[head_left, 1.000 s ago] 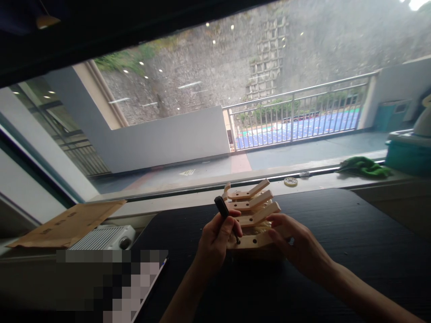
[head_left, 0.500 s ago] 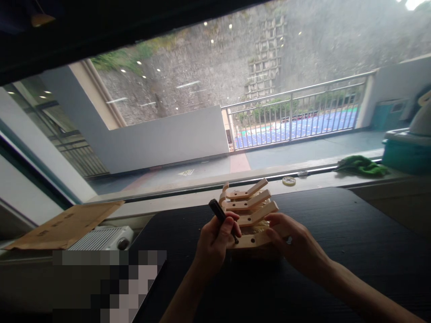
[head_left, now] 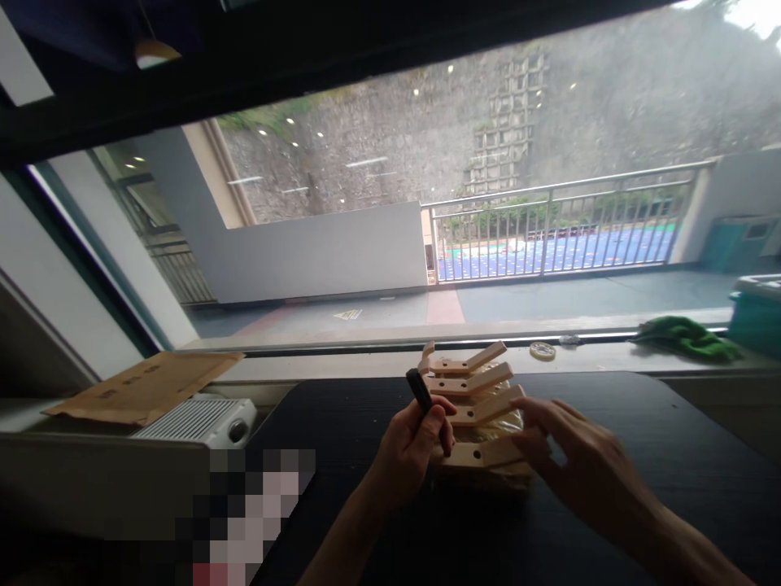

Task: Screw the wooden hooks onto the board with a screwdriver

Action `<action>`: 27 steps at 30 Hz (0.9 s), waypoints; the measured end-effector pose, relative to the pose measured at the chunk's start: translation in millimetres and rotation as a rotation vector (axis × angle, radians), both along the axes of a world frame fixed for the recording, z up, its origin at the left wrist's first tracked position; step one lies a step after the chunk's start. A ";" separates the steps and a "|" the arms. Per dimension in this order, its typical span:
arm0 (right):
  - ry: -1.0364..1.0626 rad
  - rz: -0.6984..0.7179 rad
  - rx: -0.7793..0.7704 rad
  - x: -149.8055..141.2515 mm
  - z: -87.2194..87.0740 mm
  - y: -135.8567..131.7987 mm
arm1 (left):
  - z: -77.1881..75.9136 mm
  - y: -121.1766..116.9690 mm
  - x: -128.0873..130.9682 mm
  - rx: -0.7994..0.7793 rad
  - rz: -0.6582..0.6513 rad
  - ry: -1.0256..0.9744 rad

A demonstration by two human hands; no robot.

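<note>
Upright in my left hand (head_left: 410,448), a slim black marker (head_left: 419,389) is gripped between thumb and fingers. Its lower end is hidden behind the fingers, near the left end of the nearest bent wooden piece (head_left: 467,456). My right hand (head_left: 577,460) holds that piece's right end with the thumb, while its forefinger reaches the tip of the wooden piece behind (head_left: 488,408). Several such pale pieces with dark round holes lie in a row over a pack in clear crinkled wrapping (head_left: 509,425). A curved wooden piece (head_left: 428,356) stands at the back left.
The pack rests on a black table (head_left: 359,407). On the windowsill lie a tape roll (head_left: 543,350), a small crumpled clear item (head_left: 570,340) and a green cloth (head_left: 689,338). At left are a brown paper envelope (head_left: 146,387) and a white radiator (head_left: 195,419).
The view has shifted, so everything sits further right and mostly lower. My right hand has drawn slightly back towards the wooden pieces' ends. My left hand still holds the marker.
</note>
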State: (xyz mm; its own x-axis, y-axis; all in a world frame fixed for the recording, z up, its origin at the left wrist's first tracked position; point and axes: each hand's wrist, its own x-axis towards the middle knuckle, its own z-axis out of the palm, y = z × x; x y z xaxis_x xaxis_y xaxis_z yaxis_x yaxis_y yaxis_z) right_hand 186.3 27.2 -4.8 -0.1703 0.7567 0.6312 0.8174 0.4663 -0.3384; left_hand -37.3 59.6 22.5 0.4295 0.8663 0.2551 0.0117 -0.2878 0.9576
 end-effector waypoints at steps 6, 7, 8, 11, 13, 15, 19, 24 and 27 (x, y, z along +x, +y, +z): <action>0.030 0.065 0.065 -31.1 74.6 7.2 | -1.9 0.8 -0.2 0.008 -0.002 -0.009; 0.048 0.120 0.004 -41.2 84.1 10.5 | -2.6 1.0 -0.4 0.012 0.002 -0.014; 0.073 0.165 -0.073 -51.4 91.3 14.0 | -3.3 1.1 -0.5 0.014 0.004 -0.015; 0.113 0.208 -0.172 -77.1 100.4 23.5 | -6.9 2.0 -1.0 0.018 -0.002 0.001; 0.086 0.258 -0.177 -87.0 99.9 27.2 | -10.0 2.8 -1.7 0.011 -0.013 -0.001; 0.032 0.320 -0.162 -89.9 98.5 28.4 | -11.3 3.4 -3.1 0.003 -0.028 -0.002; -0.021 0.337 -0.141 -79.8 98.6 27.9 | -1.8 2.8 -9.9 0.033 -0.027 0.122; -0.040 0.295 -0.211 -64.0 100.9 28.4 | 10.3 0.0 -23.9 -0.079 -0.058 0.136; -0.074 0.304 -0.249 -62.6 101.1 28.3 | 3.5 -2.9 -29.2 -0.172 -0.045 0.086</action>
